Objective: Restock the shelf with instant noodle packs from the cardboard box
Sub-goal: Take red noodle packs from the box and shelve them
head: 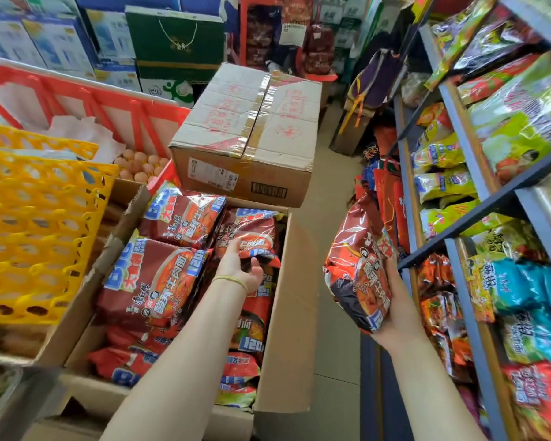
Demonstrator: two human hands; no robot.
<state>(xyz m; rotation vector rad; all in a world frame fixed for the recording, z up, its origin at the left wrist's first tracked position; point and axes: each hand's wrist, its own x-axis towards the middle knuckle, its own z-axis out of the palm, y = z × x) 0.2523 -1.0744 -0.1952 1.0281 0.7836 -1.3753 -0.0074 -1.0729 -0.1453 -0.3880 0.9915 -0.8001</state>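
The left hand [240, 265] is reaching into the open box [287, 313] at 7 o'clock, palm turned up, fingers loosely curled under the edge of a red pack [252, 233] near the box's far right corner; whether they are actually gripping it I cannot tell. A yellow band [231, 279] is sitting on that wrist. More packs [153, 281] are lying flat and stacked through the box.

The right hand [398, 313] is holding a second pack [360, 275] at 4 o'clock, fingers wrapped behind its lower end, the pack standing nearly upright over the aisle floor, just beside the shelf [465, 230].

The shelf is running along 3 o'clock, its tiers carrying green, yellow, teal and orange packets. A sealed carton [252, 135] is lying at 12 o'clock, just behind the open box. At 9 o'clock, yellow crates [35, 224] are sitting in front of a red crate [109, 103], with eggs [140, 167] showing between them.
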